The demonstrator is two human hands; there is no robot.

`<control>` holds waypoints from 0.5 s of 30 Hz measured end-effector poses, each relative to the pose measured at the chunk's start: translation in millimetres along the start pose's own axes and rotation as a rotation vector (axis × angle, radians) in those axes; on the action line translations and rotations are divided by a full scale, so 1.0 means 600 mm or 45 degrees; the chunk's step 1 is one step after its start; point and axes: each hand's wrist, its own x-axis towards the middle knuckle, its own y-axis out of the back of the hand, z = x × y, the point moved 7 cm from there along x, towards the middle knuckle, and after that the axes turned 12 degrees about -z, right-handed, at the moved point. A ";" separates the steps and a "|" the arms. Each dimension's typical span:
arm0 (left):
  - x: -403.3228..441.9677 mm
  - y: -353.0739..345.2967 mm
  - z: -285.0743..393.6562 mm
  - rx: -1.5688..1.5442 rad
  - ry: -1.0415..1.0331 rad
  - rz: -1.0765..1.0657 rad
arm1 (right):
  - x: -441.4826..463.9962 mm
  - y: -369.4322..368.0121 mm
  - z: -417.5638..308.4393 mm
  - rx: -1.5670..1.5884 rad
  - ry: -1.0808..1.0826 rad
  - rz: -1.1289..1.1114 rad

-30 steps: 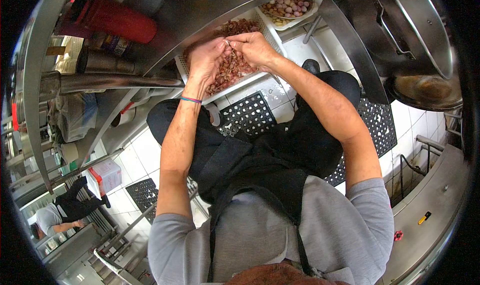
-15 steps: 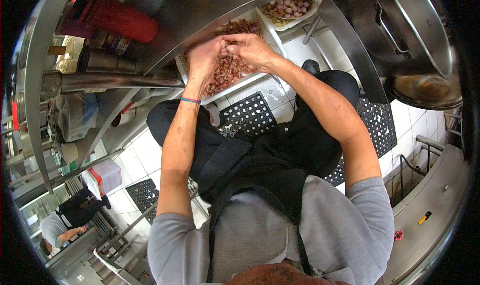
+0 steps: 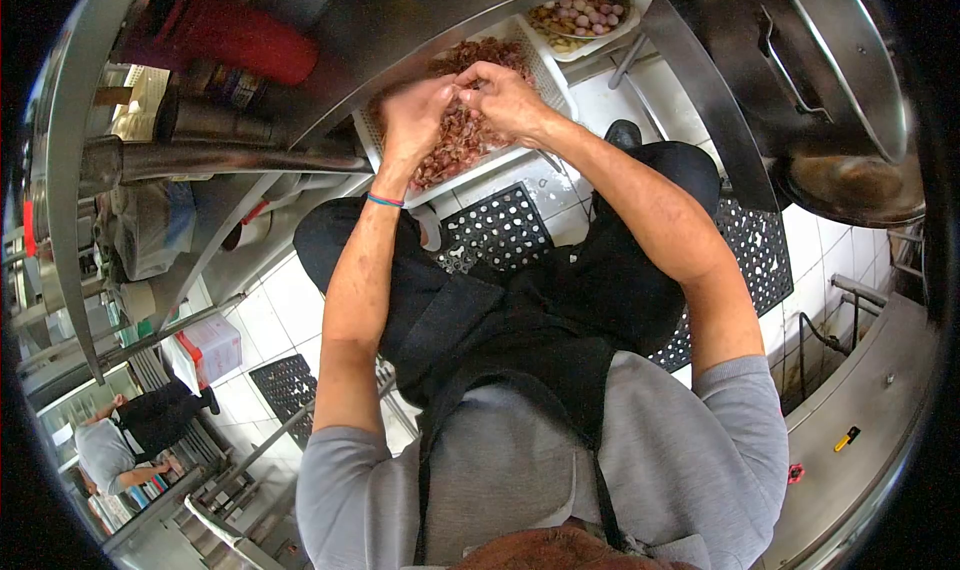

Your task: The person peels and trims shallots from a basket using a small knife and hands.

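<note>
Below the arms, a black apron (image 3: 560,370) covers the person's lap, and a black perforated mat (image 3: 497,228) lies on the white-tiled floor (image 3: 265,320) between the feet. Just beyond sits a white plastic crate (image 3: 549,72), its long axis slanting from near left to far right, holding a heap of reddish-brown shallots (image 3: 465,150); the small bulbs and skins point every way. Over this heap the left hand (image 3: 415,112), blurred, with a coloured band (image 3: 385,201) at the wrist, meets the right hand (image 3: 502,103). Their fingertips are together, but whether they pinch a shallot I cannot tell.

A steel shelf (image 3: 400,55) overhangs the crate's far left side. On the right stand a steel stockpot (image 3: 835,60), a dark pan (image 3: 850,182) and a counter (image 3: 860,490) bearing a yellow-and-black tool (image 3: 847,439). Just beyond the crate, at far right, a second crate (image 3: 572,54) holds a bowl of pale purple bulbs (image 3: 590,12). On the left are a red container (image 3: 240,35) and a labelled jar (image 3: 235,85); well away are a red-and-white box (image 3: 208,352) and a co-worker (image 3: 150,425). The lettering on jar and box is too small to read.
</note>
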 end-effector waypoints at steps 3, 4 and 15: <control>-0.002 -0.012 0.013 0.043 -0.015 -0.010 | 0.011 0.006 0.006 -0.001 0.047 0.031; -0.002 -0.012 0.013 0.044 -0.017 0.013 | 0.010 0.006 0.004 0.022 0.039 0.022; 0.002 -0.023 0.001 -0.469 0.134 -0.052 | 0.002 0.008 -0.010 0.458 -0.104 -0.113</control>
